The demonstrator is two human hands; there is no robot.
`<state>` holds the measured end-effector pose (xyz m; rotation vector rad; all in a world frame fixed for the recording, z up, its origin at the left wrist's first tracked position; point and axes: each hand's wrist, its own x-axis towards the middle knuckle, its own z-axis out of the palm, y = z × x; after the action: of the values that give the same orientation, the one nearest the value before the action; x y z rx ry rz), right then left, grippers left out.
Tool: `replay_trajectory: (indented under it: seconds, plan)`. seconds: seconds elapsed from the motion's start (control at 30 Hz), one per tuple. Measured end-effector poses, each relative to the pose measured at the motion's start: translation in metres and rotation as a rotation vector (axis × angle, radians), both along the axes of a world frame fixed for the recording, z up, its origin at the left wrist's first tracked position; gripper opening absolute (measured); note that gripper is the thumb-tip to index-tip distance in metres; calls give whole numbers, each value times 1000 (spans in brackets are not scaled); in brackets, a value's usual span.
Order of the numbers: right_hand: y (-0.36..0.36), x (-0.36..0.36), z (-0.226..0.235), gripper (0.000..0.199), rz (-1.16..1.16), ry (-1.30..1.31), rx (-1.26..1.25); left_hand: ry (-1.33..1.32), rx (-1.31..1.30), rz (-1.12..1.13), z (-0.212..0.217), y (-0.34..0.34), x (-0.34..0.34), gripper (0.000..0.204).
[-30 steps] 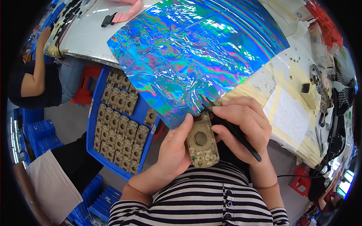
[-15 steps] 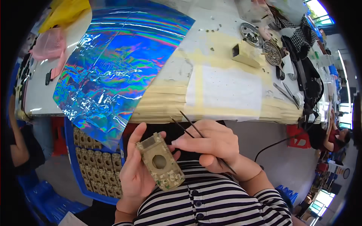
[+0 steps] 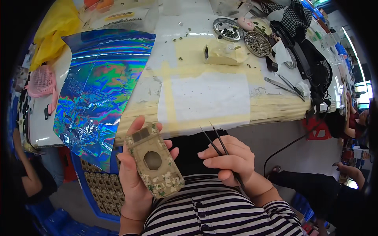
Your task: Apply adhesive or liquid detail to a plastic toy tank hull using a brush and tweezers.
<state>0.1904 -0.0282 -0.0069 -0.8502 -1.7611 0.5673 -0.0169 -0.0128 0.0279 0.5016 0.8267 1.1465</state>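
2 hands over lap | left hand (image 3: 136, 179) clasps camouflage casing (image 3: 154, 161), round hole up | right hand (image 3: 232, 161) pinches black tweezers (image 3: 215, 138), just beside casing, not touching

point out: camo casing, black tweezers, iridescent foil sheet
camo casing (image 3: 155, 165), head view, on its face just below the round hole.
black tweezers (image 3: 215, 139), head view, on the thin prongs above the right hand.
iridescent foil sheet (image 3: 100, 86), head view, mid-sheet on the table.
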Motion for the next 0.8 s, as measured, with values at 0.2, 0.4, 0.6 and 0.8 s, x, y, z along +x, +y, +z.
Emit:
replay_trajectory:
  seconds: [0.2, 0.4, 0.6, 0.8]
  plan:
    - [7, 29, 0, 64, -143, -107, 74, -104, 15, 40, -4, 21, 13, 81]
    - [10, 51, 2, 79, -316, -28, -1, -93, -47, 97, 0, 32, 25, 78]
    - [18, 68, 12, 38, -411, -24, -125, -138, -35, 105, -3, 42, 27, 77]
    - [22, 72, 15, 36, -496, 64, -192, -152, -26, 115, -5, 44, 27, 78]
